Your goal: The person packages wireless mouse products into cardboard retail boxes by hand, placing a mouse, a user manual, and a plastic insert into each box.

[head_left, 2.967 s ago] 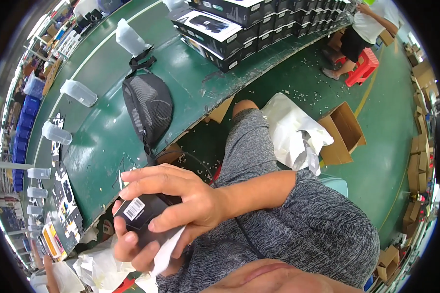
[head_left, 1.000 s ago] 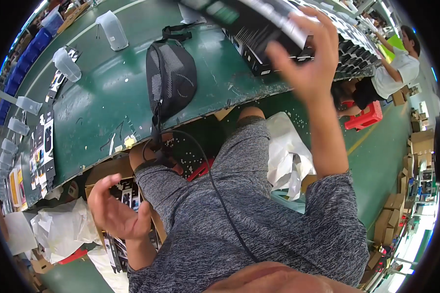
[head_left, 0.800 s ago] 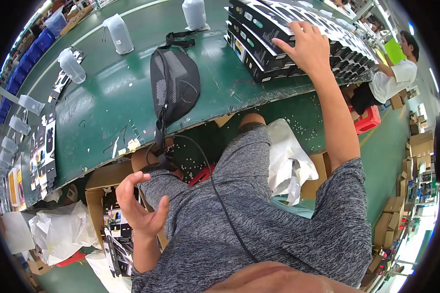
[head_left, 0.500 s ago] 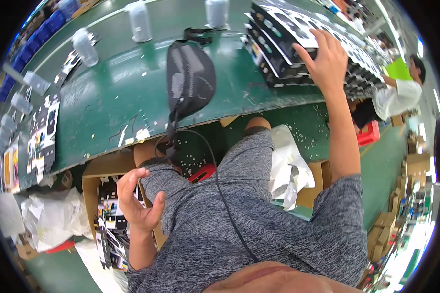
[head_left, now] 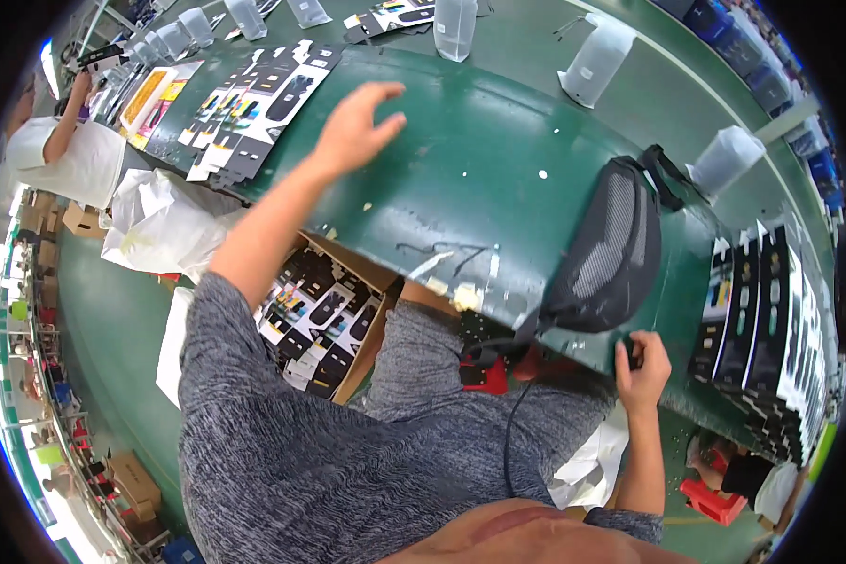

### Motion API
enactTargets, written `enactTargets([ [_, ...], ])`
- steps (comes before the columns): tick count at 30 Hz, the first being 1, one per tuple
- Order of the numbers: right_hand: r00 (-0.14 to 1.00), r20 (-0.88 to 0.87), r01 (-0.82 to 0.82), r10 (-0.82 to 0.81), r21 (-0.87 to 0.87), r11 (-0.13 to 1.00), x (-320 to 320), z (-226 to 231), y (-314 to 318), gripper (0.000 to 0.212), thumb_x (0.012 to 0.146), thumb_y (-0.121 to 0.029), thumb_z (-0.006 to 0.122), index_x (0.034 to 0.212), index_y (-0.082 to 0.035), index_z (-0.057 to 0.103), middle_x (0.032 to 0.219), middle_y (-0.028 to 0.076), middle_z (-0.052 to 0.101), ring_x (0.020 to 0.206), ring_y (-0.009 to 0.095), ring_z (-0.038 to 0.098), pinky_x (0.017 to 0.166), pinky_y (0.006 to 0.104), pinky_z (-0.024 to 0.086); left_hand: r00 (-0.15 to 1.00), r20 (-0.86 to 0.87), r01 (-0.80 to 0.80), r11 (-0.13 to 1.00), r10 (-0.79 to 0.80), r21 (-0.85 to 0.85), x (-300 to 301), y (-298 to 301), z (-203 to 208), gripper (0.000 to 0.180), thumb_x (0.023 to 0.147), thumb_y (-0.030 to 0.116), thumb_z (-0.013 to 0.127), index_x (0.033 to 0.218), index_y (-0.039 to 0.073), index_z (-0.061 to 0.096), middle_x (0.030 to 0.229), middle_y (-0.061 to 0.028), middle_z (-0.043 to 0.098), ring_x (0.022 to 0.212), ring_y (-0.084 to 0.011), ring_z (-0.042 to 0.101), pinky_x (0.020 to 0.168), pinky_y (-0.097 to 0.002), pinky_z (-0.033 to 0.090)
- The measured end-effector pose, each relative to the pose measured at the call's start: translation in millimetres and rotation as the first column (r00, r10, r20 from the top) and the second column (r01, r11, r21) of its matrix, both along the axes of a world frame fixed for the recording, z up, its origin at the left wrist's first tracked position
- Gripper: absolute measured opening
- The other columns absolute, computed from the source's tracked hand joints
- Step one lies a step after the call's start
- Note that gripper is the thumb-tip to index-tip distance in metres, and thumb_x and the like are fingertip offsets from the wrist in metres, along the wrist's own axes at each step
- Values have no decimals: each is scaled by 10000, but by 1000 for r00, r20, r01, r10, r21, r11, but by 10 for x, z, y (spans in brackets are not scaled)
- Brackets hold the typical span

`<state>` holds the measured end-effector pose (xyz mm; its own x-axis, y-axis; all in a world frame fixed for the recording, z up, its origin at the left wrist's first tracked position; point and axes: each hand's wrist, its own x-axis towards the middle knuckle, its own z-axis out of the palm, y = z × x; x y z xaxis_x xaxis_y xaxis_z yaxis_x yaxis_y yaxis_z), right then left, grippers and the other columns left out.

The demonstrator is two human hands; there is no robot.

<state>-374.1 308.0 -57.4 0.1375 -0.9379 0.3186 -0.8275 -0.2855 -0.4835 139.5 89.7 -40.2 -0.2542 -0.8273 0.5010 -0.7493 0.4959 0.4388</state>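
Note:
My left hand (head_left: 355, 133) hovers over the green tabletop (head_left: 470, 179), its fingers stretched out and thumb apart, holding nothing. Just left of it lies a spread of overlapping flat printed cartons (head_left: 265, 108) in black and white. At the table's near edge is my right hand (head_left: 645, 370), loosely curled, thumb and forefinger apart around a dark gap; nothing held shows there. Close beside that hand sits a black-and-grey waist bag (head_left: 611, 249), its strap hanging over the edge. Right of the bag rises a tall stack of flat printed cartons (head_left: 771, 315).
Frosted plastic containers (head_left: 600, 62) line the table's far side. Below the table, an open cardboard box (head_left: 355, 374) holds more printed pieces beside white plastic bags (head_left: 169, 226). A co-worker (head_left: 75, 155) is at the far left. A red stool (head_left: 714, 501) stands lower right.
The view has swung left. My right hand has left the carton stack for the table's near edge. My left hand has risen from beside my lap to above the tabletop.

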Motion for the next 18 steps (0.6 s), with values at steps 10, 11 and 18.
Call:
enactTargets([
  [10, 982, -143, -108, 121, 95, 990, -145, -56, -86, 176, 767, -158, 729, 878, -75, 621, 702, 69, 517, 588, 270, 509, 540, 395, 382, 799, 361, -519, 855, 482, 9, 866, -3323, -168, 996, 751, 567, 810, 1408, -103, 476, 1389, -314, 554, 1328, -414, 521, 1116, -423, 422],
  [11, 984, -144, -89, 104, 109, 990, -152, -65, -87, 176, 767, -158, 729, 878, -75, 621, 702, 69, 517, 588, 270, 509, 540, 395, 382, 803, 362, -525, 849, 473, 57, 912, -3561, -179, 990, 758, 565, 803, 1407, -106, 476, 1404, -315, 542, 1339, -411, 512, 1119, -427, 418],
  [18, 979, -144, -112, 145, 214, 970, -206, 2, -90, 188, 740, -215, 740, 817, -118, 599, 690, 43, 485, 580, 251, 494, 532, 375, 346, 906, 415, -264, 878, 84, 400, 868, -4291, -523, 733, 805, 465, 814, 1294, -37, 601, 1138, -202, 703, 1018, -324, 686, 902, -396, 545],
])
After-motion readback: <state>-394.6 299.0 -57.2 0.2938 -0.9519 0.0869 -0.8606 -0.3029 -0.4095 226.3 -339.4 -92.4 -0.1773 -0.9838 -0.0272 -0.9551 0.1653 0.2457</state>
